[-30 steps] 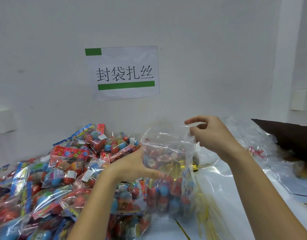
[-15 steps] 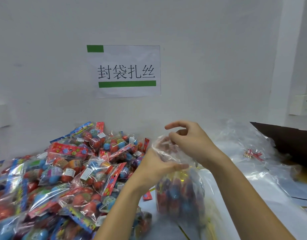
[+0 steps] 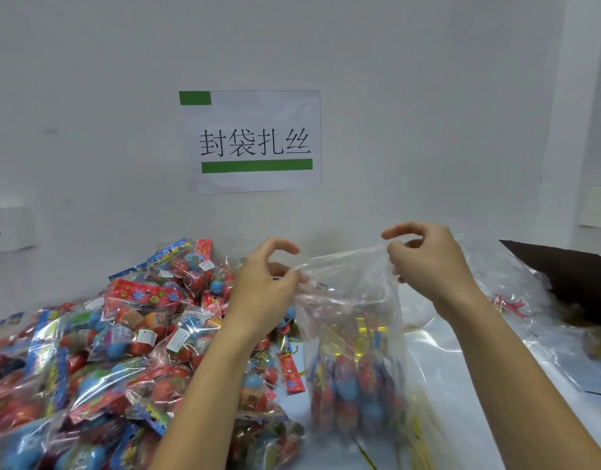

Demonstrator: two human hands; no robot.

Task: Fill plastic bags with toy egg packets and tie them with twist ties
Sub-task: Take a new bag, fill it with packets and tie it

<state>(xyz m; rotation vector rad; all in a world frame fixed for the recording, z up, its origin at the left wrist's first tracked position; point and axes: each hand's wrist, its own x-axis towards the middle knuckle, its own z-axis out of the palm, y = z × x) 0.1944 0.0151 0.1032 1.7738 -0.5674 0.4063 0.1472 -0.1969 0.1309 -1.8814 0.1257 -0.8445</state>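
Plastic bag (image 3: 351,334) stands upright on the counter (image 3: 462,368), hanging straight below both of your grips, with its long axis running vertically from the packed bottom up to the open mouth. Toy egg packets (image 3: 353,385) fill its lower half; the upper half is slack, empty film. Your left hand (image 3: 262,290) pinches the left corner of the mouth between thumb and fingertips, the other fingers curled loosely above. Your right hand (image 3: 428,262) pinches the right corner the same way, index finger arched over the top. The rim is stretched taut between the two grips, so the mouth lies as a flat horizontal line from one hand to the other, with the load directly underneath.

Filling looks done for this bag; closing it is likely next. That turns on bringing the two corners together above the load and gathering the slack film into a neck. Both hands are equally near. What look like gold twist ties (image 3: 417,432), blurred, lie on the counter below your right grip, beside the bag's base. Loose packets (image 3: 123,334) are heaped below and left of your left grip.
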